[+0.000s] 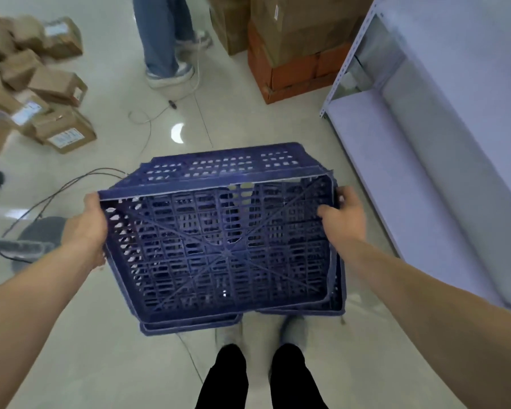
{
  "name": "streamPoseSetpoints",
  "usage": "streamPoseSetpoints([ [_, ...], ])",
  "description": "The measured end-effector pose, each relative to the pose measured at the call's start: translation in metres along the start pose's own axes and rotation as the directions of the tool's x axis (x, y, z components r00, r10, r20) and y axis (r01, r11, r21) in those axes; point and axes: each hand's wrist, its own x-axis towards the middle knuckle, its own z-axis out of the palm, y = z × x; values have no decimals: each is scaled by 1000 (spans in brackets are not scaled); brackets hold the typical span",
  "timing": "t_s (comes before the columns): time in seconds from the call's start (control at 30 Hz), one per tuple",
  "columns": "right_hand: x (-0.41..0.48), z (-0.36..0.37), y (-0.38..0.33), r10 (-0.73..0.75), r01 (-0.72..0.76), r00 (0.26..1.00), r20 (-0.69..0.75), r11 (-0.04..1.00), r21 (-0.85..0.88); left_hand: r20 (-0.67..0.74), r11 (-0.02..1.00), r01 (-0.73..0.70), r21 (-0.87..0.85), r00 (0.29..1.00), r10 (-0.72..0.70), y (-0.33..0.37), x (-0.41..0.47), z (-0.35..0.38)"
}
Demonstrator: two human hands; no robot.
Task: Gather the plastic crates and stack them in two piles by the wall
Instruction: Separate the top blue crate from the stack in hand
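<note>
A dark blue slotted plastic crate (222,240) hangs in front of me above the floor, its open top turned toward me and tilted. A second blue rim shows under its near edge, so more than one crate may be nested. My left hand (87,227) grips the left rim. My right hand (342,216) grips the right rim, fingers hooked inside. My legs and shoes show below the crate.
A white metal shelf unit (425,119) stands along the right. Stacked cardboard boxes on orange bricks (295,66) are ahead right. Loose small cardboard boxes (42,93) lie at the left. Another person's legs (163,39) stand ahead. Cables (56,190) cross the floor at the left.
</note>
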Motion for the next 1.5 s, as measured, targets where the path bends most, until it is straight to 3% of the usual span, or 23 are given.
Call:
streamPoseSetpoints([
  [0.2, -2, -9, -11, -17, 11, 998, 58, 994, 106, 15, 993, -52, -103, 998, 54, -4, -52, -5],
  [0.4, -3, 1, 31, 77, -94, 989, 125, 985, 143, -62, 983, 10, -182, 998, -22, -46, -41, -5],
  [0.67, -4, -14, 36, 295, -375, 915, 277, 873, 310, -83, 995, 62, -83, 994, -69, -71, -48, -14],
  [0.77, 0, -25, 44, 323, -416, 869, 375, 888, 197, -38, 997, 72, 17, 997, -71, -81, -44, -16],
  [0.93, 8, -22, 50, 415, -442, 826, 381, 897, -18, 159, 970, 64, 235, 982, -104, -89, -61, -20],
  [1.0, 5, -19, 48, 440, -452, 818, 371, 890, -58, 228, 968, 56, 243, 967, -113, -94, -65, -18],
  [1.2, 7, -13, 47, 440, -427, 834, 334, 897, -114, 257, 970, 102, 222, 953, -159, -103, -24, -13],
  [1.3, 15, -3, 41, 440, -420, 840, 318, 898, -133, 236, 971, 26, 239, 968, -84, -114, 18, -4],
  [1.43, 36, 12, 37, 399, -395, 873, 280, 916, -74, 207, 961, -142, 235, 974, 93, -73, -7, 11],
  [1.5, 45, 17, 33, 376, -384, 884, 276, 923, -28, 215, 975, -147, 165, 970, 110, -54, -12, 19],
])
